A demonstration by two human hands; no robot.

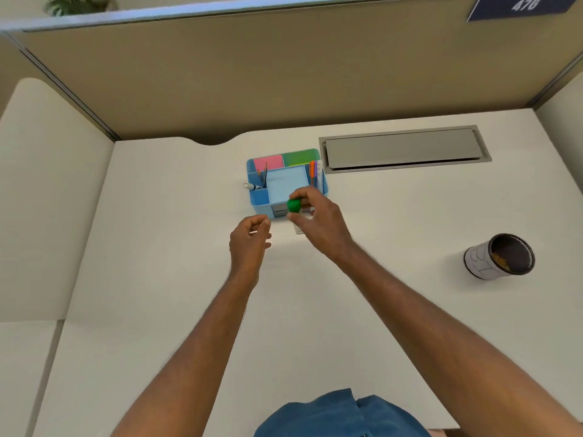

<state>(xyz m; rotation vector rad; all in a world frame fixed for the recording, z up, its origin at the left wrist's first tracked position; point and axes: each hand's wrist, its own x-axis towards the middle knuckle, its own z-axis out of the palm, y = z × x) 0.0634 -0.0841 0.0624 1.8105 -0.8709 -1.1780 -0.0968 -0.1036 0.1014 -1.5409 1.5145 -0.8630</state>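
A blue desk organiser (258,200) stands on the white desk (176,279). It holds pink (268,161) and green (299,158) sticky notes, a light blue note pad (284,186), pencils (262,176), and orange and purple pens (313,171). A white marker (250,186) sticks out at its left side. My right hand (315,220) pinches a small green object (294,205) between thumb and fingers at the organiser's front right corner. My left hand (250,241) hovers just left of it with loosely curled fingers and holds nothing.
A grey cable hatch (405,149) is set into the desk behind the organiser. A white and black cup (498,257) lies tilted at the right. Beige partition walls (284,74) close off the back and left.
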